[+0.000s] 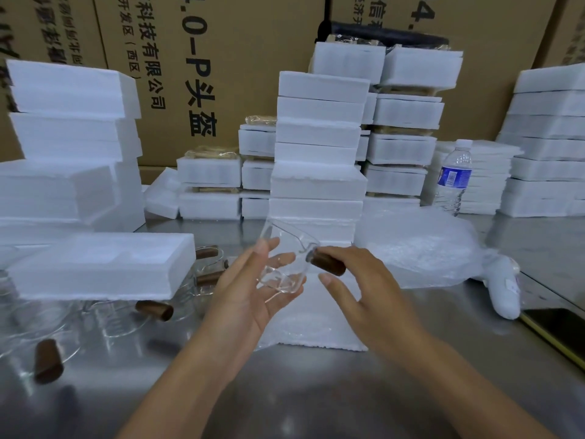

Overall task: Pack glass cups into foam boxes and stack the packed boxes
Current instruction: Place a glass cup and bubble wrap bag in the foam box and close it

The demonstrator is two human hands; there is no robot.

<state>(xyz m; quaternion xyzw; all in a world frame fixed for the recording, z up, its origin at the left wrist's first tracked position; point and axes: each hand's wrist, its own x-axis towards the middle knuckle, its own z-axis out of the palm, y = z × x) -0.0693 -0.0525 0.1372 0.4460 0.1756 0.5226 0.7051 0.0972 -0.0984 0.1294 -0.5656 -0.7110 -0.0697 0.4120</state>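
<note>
- The glass cup (281, 267) is up off the table, tilted, held between both hands just above a foam tray (313, 331) that lies flat on the steel table (316, 394).
- The left hand (253, 293) is palm-up and half open. Its fingers curl loosely under the clear body of the cup and the thumb rises along the near side.
- The right hand (367, 289) has the cup's brown handle (327, 263) in the fork of forefinger and thumb, a light pinch, with the other fingers spread and relaxed.
- To the left, more cups (120, 321) lie on the table, their brown handles pointing every way. A closed foam box (101, 264) sits on top of some of them.
- Straight ahead stands a tall stack of foam boxes (318, 153), with shorter stacks on either side of it and further piles at the far left and right.
- Right of the hands lies a heap of bubble wrap (421, 248), and behind it a water bottle (454, 175) stands upright.
- A dark phone (557, 331) lies at the right edge of the table, and printed cardboard cartons (253, 42) wall off the back.
</note>
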